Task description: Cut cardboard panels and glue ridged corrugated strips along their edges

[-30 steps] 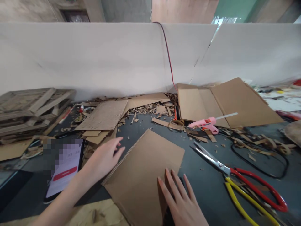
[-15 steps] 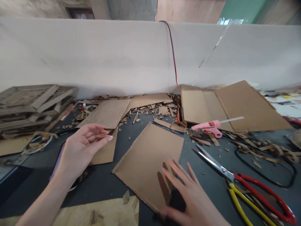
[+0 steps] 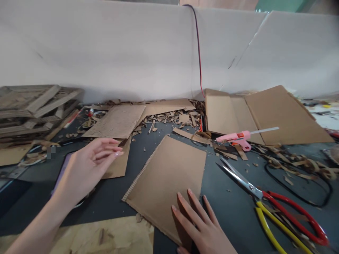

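A square-cut cardboard piece (image 3: 166,173) lies at an angle on the dark table, its corrugated edge showing along the left side. My right hand (image 3: 201,222) rests on its near right part, fingers spread. Over the left part of the table hovers my left hand (image 3: 92,162), fingers loosely curled, thumb a little apart from the index finger; I see nothing between them. Beneath and beyond that hand are a ridged cardboard sheet (image 3: 116,121) and a plain cardboard piece (image 3: 119,164). Scissors (image 3: 254,190) with red and yellow handles lie open to the right.
A pink glue gun (image 3: 235,137) lies before a folded cardboard sheet (image 3: 286,116). Cardboard scraps (image 3: 174,118) are heaped along the white wall (image 3: 119,53). Cardboard frames (image 3: 39,109) are stacked at left. A stained tan sheet (image 3: 106,234) lies at the near edge; a black cable (image 3: 299,201) curls at right.
My right hand has come down onto the cardboard and moved slightly nearer. My left hand's fingers have drawn a little closer together. The view has tilted down slightly.
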Demonstrator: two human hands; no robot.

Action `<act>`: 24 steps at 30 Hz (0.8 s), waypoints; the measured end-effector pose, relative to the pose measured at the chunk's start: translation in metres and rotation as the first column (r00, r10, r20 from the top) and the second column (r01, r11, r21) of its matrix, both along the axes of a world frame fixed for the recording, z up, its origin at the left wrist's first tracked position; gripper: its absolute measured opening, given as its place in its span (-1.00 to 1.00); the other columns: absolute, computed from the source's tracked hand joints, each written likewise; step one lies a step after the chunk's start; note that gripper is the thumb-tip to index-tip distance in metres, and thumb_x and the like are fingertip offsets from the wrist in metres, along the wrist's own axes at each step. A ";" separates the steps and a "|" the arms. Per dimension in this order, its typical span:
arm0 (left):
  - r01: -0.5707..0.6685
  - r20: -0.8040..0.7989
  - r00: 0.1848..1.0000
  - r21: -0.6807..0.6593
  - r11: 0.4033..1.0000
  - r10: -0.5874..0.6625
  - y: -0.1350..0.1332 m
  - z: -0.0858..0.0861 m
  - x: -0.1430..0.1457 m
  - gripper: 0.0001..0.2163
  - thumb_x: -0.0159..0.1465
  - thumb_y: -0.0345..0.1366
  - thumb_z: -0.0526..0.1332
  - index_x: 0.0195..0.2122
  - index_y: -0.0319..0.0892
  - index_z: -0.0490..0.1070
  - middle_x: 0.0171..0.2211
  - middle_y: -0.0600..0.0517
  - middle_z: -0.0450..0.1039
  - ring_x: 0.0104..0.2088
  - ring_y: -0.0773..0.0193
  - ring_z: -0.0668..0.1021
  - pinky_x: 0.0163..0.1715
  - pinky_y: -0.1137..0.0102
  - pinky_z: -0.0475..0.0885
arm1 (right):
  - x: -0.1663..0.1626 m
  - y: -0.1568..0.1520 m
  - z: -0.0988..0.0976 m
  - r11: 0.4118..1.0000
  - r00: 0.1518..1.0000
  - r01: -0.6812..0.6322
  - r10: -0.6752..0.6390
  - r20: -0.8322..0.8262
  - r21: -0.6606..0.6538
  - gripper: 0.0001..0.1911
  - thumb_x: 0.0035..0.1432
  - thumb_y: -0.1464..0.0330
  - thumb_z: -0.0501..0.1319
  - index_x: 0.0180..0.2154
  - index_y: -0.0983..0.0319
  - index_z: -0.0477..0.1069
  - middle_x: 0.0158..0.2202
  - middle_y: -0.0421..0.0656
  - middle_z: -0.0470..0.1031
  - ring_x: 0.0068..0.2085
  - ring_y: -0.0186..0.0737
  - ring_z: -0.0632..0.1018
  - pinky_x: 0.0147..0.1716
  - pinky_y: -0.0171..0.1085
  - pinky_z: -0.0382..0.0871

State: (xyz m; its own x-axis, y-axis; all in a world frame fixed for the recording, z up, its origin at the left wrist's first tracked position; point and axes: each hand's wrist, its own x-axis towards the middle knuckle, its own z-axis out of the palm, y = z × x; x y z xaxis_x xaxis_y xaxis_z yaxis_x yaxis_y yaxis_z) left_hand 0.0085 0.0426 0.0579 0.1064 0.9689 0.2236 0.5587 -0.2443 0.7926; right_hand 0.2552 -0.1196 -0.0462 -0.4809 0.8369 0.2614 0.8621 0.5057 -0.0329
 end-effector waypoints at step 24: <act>0.390 -0.448 0.864 0.310 0.867 -0.229 -0.062 0.018 0.016 -0.68 0.16 -0.39 0.02 -0.11 0.12 0.35 -0.08 0.15 0.44 -0.15 0.28 0.51 -0.16 0.42 0.40 | 0.015 -0.012 0.012 0.896 0.999 -0.035 0.014 -0.050 -0.443 -0.28 -0.11 0.48 0.10 0.14 0.06 0.09 0.19 -0.10 -0.02 0.14 0.18 0.09 -0.04 0.17 0.20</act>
State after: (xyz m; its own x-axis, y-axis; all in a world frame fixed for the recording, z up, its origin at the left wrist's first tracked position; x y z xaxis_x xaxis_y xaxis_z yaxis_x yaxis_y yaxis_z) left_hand 0.0250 -0.0193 0.0760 0.5407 0.7166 0.4406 0.6391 -0.6905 0.3387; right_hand 0.2699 -0.1313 -0.0341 -0.4994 0.8590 -0.1128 0.8421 0.4507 -0.2963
